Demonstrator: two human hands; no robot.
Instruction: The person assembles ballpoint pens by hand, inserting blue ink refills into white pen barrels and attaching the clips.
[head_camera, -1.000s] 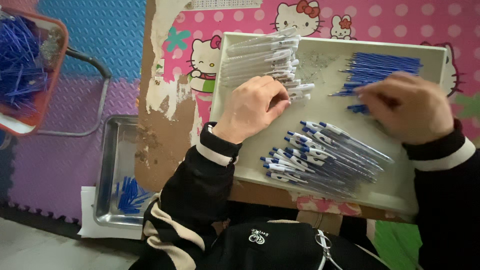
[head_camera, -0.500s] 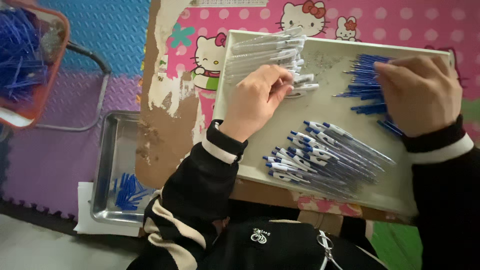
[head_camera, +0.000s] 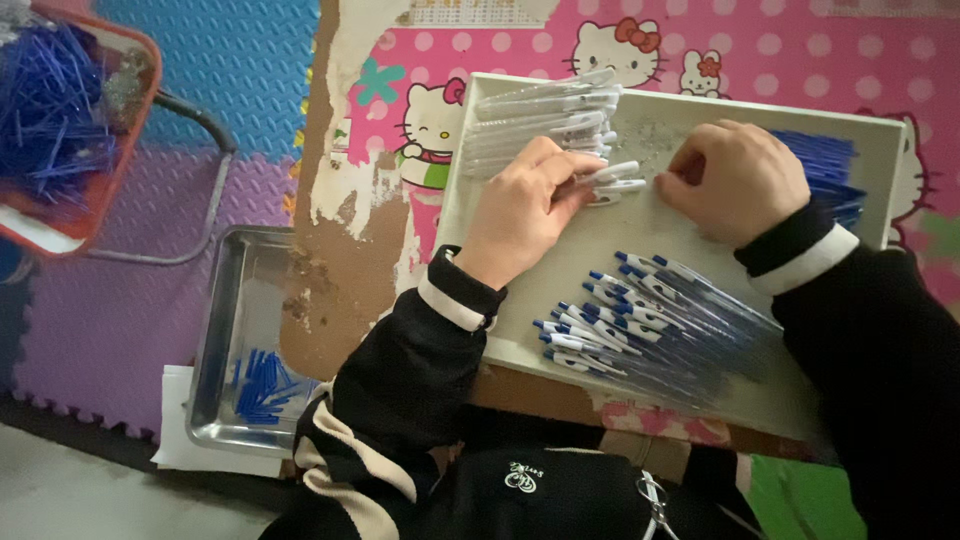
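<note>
left hand (head_camera: 525, 210) pinching a clear pen barrel (head_camera: 610, 178) on the white tray (head_camera: 660, 125); right hand (head_camera: 740, 180) curled beside it (grip hidden), assembled pens (head_camera: 640, 315) heaped just below.

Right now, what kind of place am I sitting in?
Probably a home workspace for piecework pen assembly. A white tray holds clear pen barrels, blue refills and finished pens on a worn cartoon-cat table, above foam floor mats.
</note>
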